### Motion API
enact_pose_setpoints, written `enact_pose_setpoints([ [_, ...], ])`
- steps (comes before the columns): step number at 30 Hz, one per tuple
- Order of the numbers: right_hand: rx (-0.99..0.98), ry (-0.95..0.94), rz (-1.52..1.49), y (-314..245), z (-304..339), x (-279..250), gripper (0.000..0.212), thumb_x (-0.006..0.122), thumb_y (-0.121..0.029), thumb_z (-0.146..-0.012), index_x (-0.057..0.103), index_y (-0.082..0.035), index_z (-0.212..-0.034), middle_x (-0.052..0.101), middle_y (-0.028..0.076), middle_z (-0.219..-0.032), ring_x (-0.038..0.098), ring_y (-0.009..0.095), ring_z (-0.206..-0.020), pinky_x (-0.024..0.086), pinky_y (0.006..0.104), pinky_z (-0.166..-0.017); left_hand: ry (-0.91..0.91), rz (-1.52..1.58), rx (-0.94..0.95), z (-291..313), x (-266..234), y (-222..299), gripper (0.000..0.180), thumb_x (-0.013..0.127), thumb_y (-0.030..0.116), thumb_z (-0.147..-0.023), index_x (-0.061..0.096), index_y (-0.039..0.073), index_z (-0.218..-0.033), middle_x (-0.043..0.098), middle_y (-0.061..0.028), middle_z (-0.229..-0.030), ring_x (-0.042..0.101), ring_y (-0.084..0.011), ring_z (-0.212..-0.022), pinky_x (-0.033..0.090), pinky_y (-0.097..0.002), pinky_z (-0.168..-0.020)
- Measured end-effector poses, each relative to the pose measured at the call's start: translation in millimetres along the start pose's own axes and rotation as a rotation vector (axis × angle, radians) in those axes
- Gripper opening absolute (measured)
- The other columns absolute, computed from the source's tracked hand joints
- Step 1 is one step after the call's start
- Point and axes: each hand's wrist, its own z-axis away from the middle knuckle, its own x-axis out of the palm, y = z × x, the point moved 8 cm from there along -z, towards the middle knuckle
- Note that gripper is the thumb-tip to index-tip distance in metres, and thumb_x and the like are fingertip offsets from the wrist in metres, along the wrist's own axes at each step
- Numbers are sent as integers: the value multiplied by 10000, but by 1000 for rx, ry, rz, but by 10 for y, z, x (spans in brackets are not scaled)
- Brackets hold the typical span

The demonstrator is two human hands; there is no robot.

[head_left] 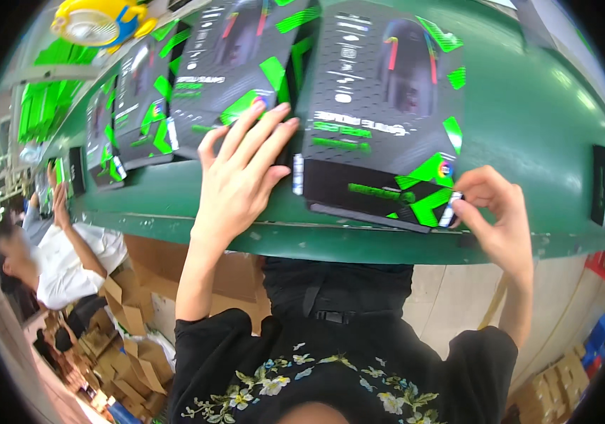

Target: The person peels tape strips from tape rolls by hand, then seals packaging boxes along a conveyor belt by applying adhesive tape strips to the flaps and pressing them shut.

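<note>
While the right hand (497, 222) bends its thumb and forefinger to a white sticker (449, 210) at the lower right corner of the front box (380, 124), just right of the frame's middle, it is unclear whether they pinch or press it. The left hand (235, 184) is open, fingers spread over the lower right corner of the next box (221, 74); contact is hard to tell. Done well, this step probably calls for steadying the box, keeping the sticker straight and smoothing it without creases. Counting outward, the front box shows two white stickers, and four black-and-green boxes line up leftward on one green table (528, 127). One yellow fan (94, 22) sits upper left; one co-worker (79, 261) is at left.
</note>
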Motion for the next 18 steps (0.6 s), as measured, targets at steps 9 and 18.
enact_pose_setpoints([
  [9,-33,68,31,60,-28,-66,107,661,58,-853,576,48,-916,658,66,-782,678,118,-730,532,254,-698,144,77,-79,-170,-77,57,597,688,158,-868,516,244,-1433,414,-102,-1541,439,-238,-1374,260,-408,-1087],
  [18,-9,-75,193,-64,-159,-119,140,699,7,-834,563,22,-865,638,50,-770,649,119,-752,523,268,-765,157,632,-136,-85,-94,-42,231,749,-6,-785,711,34,-1009,716,-30,-872,542,-153,-661,442,-302,-632],
])
